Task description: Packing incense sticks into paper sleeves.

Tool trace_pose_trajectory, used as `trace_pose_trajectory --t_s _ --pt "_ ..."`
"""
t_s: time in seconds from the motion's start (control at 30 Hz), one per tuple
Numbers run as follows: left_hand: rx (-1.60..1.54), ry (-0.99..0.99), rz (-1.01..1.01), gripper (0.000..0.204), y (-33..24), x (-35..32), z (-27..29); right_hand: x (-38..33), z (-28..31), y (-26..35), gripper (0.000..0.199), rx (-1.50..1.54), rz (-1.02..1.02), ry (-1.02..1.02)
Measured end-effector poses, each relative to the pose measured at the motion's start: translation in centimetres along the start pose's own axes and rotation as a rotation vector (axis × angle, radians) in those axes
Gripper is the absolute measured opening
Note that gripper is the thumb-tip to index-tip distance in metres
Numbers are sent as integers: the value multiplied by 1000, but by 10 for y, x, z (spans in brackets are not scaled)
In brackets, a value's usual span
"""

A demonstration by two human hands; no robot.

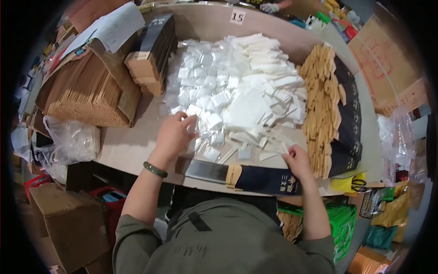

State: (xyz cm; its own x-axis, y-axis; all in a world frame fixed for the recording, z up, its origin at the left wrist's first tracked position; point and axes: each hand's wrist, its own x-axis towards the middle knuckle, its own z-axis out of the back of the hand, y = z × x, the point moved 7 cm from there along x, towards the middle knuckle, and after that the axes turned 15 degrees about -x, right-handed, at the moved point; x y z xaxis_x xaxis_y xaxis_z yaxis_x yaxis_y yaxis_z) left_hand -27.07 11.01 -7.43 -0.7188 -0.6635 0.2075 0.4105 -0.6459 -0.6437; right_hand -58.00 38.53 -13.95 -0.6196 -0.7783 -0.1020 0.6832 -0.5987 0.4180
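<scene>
My left hand (174, 133), with a green bangle at its wrist, has its fingers curled at the near left edge of a heap of small clear packets (200, 75) holding white squares. A clear packet appears to be pinched in it, partly hidden by the fingers. My right hand (299, 162) pinches the end of a thin white paper strip (285, 148) in front of a pile of white flat slips (255, 100). Between my hands and my body, a dark blue paper sleeve (260, 179) with a tan flap lies along the table's near edge.
Rows of tan-flapped dark sleeves (319, 109) line the right side. At left stand a carton of brown cardboard pieces (86, 91) and a stack of dark boxes (153, 50). Scissors (359, 182) lie by the right corner. Below are a green crate (342, 228) and a cardboard box (68, 223).
</scene>
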Motion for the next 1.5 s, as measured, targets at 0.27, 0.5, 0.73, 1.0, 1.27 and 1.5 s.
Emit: trace_pose_trajectory --t_s 0.27,0.5,0.73,1.0,1.27,1.5 --pt "-84 -180 -99 18 -9 -9 18 -14 42 65 17 -275 275 -360" --pt "-65 247 -83 32 -32 -84 -31 65 35 176 11 -268 519 -320" --pt "144 -360 -161 27 -22 -13 168 103 -4 160 9 -580 514 -329" --pt "457 -331 171 21 105 32 274 9 2 234 15 6 468 -100" --pt "600 -342 81 21 103 42 283 -46 -57 247 11 -200 731 89" --pt "118 -744 66 25 86 -25 282 -65 -59 247 14 -129 767 -6"
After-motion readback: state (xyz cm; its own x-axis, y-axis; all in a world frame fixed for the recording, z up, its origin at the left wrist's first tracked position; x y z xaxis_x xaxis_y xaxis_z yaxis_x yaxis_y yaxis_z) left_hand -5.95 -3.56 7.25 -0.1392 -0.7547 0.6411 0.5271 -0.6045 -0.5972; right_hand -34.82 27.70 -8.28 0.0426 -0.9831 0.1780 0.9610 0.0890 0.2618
